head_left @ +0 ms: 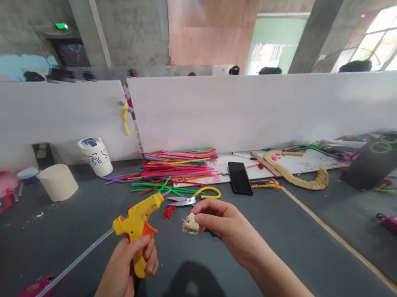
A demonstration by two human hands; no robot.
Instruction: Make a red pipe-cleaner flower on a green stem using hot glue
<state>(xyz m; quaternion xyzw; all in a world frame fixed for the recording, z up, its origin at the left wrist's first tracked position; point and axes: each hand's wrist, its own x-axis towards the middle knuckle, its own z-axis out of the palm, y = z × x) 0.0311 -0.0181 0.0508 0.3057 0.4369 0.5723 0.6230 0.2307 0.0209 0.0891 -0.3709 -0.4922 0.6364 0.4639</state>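
Observation:
My left hand (127,263) is wrapped around the handle of a yellow hot glue gun (137,219) with an orange trigger. A long clear glue stick (81,255) sticks out of its back end, and its nozzle points up and to the right. In my right hand (222,222) a small, lumpy cream-coloured piece (191,223) is pinched between thumb and fingers, to the right of the gun. Just behind the hands lie yellow-handled scissors (184,200) with their blades apart, and a small red fuzzy bit (169,212) by the blade tips.
A pile of coloured pipe cleaners (180,166) lies at the back, beside a black phone (240,177). On the left stand a paper cup (95,156) and a cream roll (57,182). A dark bottle (377,159) is at right. White partitions (257,107) edge the table.

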